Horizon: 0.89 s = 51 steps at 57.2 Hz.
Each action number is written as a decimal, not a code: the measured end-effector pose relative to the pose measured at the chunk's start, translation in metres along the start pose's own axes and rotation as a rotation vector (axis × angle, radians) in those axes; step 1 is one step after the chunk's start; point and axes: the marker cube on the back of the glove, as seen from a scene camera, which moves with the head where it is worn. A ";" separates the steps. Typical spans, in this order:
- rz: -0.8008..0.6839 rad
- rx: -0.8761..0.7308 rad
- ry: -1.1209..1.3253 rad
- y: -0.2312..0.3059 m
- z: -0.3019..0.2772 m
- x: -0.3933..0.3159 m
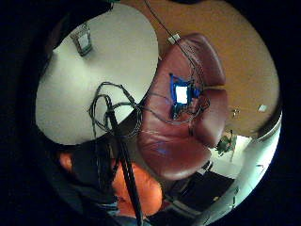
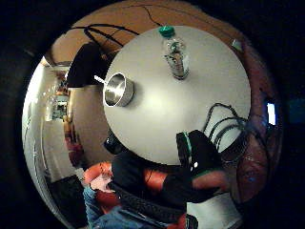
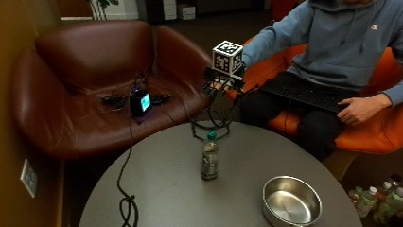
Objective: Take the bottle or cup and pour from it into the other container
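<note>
A clear plastic bottle [image 3: 209, 161] with a green cap stands upright near the middle of the round grey table [image 3: 163, 189]. A steel bowl [image 3: 292, 201] sits by the table's near right edge, apart from the bottle. My gloved right hand [image 3: 219, 85] hangs in the air above the table's far edge, beyond the bottle, with its fingers hanging relaxed and nothing in them. The thumb side palm view looks down on the bottle [image 2: 175, 53] and the bowl [image 2: 118, 89] from a distance.
A brown leather armchair [image 3: 82, 80] behind the table holds a small device with a lit screen [image 3: 140, 101] and cables. One cable [image 3: 127, 203] runs onto the table's left side. The person's bare hand [image 3: 355, 109] rests on a keyboard on their lap. Several bottles [image 3: 378, 198] stand on the floor.
</note>
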 end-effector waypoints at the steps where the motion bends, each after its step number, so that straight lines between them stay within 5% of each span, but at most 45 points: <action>1: 0.000 -0.010 0.007 -0.002 0.001 0.002; 51: -0.004 -0.012 -0.613 -0.134 0.097 0.027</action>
